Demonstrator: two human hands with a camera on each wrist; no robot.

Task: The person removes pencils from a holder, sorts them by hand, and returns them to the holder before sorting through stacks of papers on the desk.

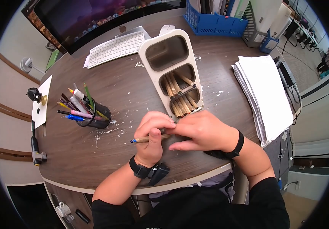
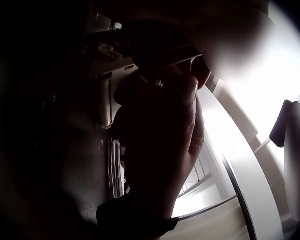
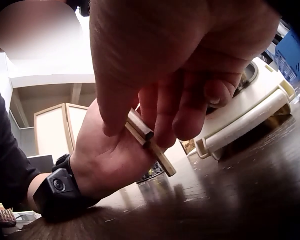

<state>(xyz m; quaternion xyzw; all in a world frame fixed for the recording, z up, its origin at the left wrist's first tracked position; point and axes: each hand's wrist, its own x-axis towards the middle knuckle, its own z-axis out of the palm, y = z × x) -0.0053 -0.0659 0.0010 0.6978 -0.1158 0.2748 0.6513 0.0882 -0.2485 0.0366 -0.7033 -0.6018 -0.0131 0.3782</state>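
Observation:
In the head view my left hand (image 1: 149,141) holds wooden pencils, thumb raised, with a blue-tipped pencil (image 1: 141,140) pointing left. The right wrist view shows more than one pencil (image 3: 162,159) against the left palm, blunt ends outward. My right hand (image 1: 206,131) faces it, fingertips meeting the left fingers and thumb held apart below, beside the pencil ends. Just beyond the hands stands a cream organizer (image 1: 158,82) with three compartments. Wooden pencils (image 1: 183,106) fill its nearest compartment, more lie in the middle one, and the far one shows a bare floor. The left wrist view is very dark.
A black mesh cup (image 1: 102,119) of pens stands left on the desk (image 1: 126,164). White scraps are scattered around it. At the right lies a paper stack (image 1: 265,95). A keyboard (image 1: 115,49), monitor (image 1: 96,19) and blue file basket (image 1: 219,24) line the back.

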